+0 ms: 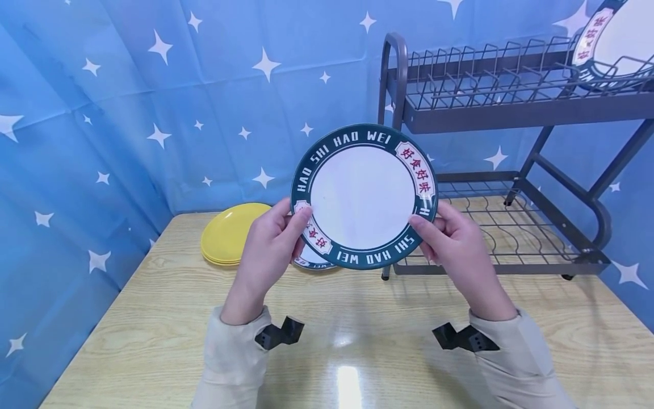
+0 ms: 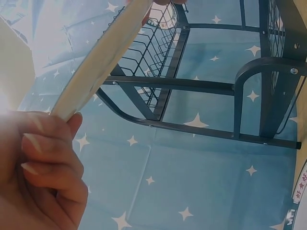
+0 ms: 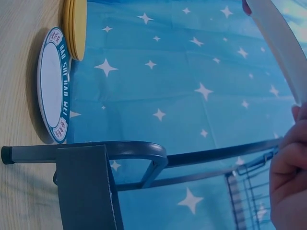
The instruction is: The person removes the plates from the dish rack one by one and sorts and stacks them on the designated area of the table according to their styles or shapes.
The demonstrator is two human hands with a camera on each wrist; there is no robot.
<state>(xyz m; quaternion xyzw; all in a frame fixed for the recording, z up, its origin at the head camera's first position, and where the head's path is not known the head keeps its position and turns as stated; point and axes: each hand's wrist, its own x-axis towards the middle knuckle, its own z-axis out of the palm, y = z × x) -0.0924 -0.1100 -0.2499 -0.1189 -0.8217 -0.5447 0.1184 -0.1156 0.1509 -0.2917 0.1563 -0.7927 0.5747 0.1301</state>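
A round white plate (image 1: 363,196) with a dark green rim, white lettering and red characters is held up above the table, its face toward the head camera. My left hand (image 1: 271,244) pinches its left edge, thumb on the front of the rim. On the opposite edge my right hand (image 1: 457,250) pinches the rim the same way. Both wrist views show the plate nearly edge-on, as in the left one, where the plate (image 2: 103,57) slants up from the fingers. Behind it lies another plate (image 3: 52,86) of the same pattern, mostly hidden in the head view.
Several stacked yellow plates (image 1: 232,233) sit at the table's back left. A dark two-tier dish rack (image 1: 490,116) stands at the right, with a similar plate (image 1: 620,48) upright on its upper tier. A blue starry curtain (image 1: 214,96) hangs behind the wooden table (image 1: 168,318).
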